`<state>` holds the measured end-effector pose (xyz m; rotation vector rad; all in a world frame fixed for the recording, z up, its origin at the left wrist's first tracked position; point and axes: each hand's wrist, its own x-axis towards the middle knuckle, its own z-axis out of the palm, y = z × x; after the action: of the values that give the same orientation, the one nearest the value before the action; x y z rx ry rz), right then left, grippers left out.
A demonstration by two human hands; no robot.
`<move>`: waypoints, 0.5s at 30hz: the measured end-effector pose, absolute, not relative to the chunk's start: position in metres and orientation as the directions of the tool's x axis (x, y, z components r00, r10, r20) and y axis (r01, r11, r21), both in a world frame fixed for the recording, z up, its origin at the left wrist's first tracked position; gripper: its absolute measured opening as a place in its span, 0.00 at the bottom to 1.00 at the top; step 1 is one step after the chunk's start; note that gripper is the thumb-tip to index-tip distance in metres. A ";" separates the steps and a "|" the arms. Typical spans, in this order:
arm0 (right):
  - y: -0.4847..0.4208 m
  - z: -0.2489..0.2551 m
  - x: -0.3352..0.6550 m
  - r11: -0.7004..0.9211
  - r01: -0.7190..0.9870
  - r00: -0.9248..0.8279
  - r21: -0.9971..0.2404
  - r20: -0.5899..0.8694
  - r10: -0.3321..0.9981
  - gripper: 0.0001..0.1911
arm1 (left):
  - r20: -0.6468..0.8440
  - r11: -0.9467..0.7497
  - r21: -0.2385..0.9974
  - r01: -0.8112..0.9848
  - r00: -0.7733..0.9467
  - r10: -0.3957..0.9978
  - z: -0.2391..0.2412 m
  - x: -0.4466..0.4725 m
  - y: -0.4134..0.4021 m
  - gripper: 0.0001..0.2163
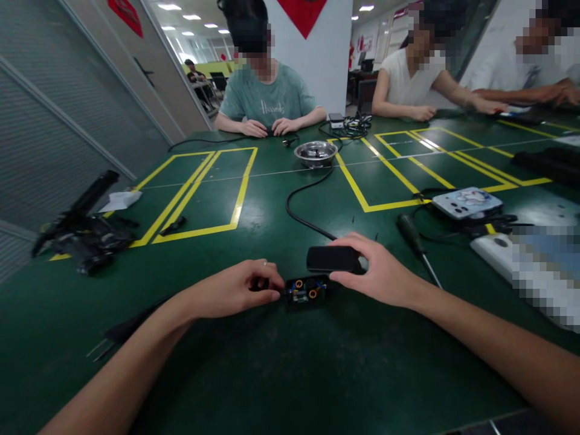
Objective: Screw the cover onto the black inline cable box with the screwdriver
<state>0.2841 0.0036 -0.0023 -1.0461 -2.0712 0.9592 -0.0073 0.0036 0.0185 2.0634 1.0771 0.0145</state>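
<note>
A small open black case (306,301) lies on the table in front of me, with a circuit board, copper-wound coils and blue wires showing inside. My left hand (247,289) is closed at its left end, thumb and fingertips pinching the edge there; whether a cord is also between them is hidden. Held just above and behind the case is a black plastic cover (331,259), gripped at its right end by the thumb and fingers of my right hand (378,272). A black cord (299,202) runs back across the table from behind the cover.
To the right lie a screwdriver (413,238) and a patterned white device (469,202). A metal bowl (316,154) with small parts stands farther back. Left are a dark jumble of parts (97,235) and a two-pronged plug (113,335). Co-workers sit across the table (203,374).
</note>
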 end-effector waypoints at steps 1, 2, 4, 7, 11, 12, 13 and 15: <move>0.000 0.000 0.279 0.453 0.408 -0.507 -0.793 0.217 0.834 0.21 | -0.325 -0.328 0.651 0.684 0.642 0.694 0.018 -0.007 0.004 0.09; -0.004 0.001 0.273 0.474 0.412 -0.523 -0.778 0.224 0.823 0.21 | -0.325 -0.329 0.651 0.684 0.643 0.694 0.018 -0.008 0.004 0.09; -0.008 0.000 0.263 0.492 0.411 -0.562 -0.768 0.212 0.800 0.24 | -0.323 -0.332 0.647 0.687 0.640 0.697 0.016 -0.008 0.004 0.09; -0.009 -0.007 0.255 0.537 0.464 -0.628 -0.705 0.166 0.760 0.25 | -0.313 -0.350 0.643 0.682 0.650 0.693 0.015 -0.009 0.005 0.09; -0.008 -0.013 0.256 0.643 0.538 -0.688 -0.545 0.158 0.708 0.24 | -0.319 -0.353 0.647 0.676 0.661 0.679 0.015 -0.009 0.005 0.10; -0.009 -0.013 0.256 0.663 0.543 -0.702 -0.515 0.156 0.695 0.24 | -0.321 -0.353 0.648 0.675 0.663 0.676 0.015 -0.008 0.005 0.10; -0.010 -0.014 0.256 0.678 0.549 -0.711 -0.488 0.154 0.686 0.25 | -0.322 -0.354 0.648 0.675 0.664 0.675 0.015 -0.008 0.005 0.10; -0.013 -0.014 0.254 0.701 0.571 -0.715 -0.427 0.160 0.680 0.26 | -0.327 -0.352 0.638 0.684 0.655 0.681 0.015 -0.007 0.006 0.10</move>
<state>0.2536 -0.0129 -0.0139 -0.9854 -2.6050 0.5049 -0.0073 0.0056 0.0148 2.0906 1.0552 -0.0057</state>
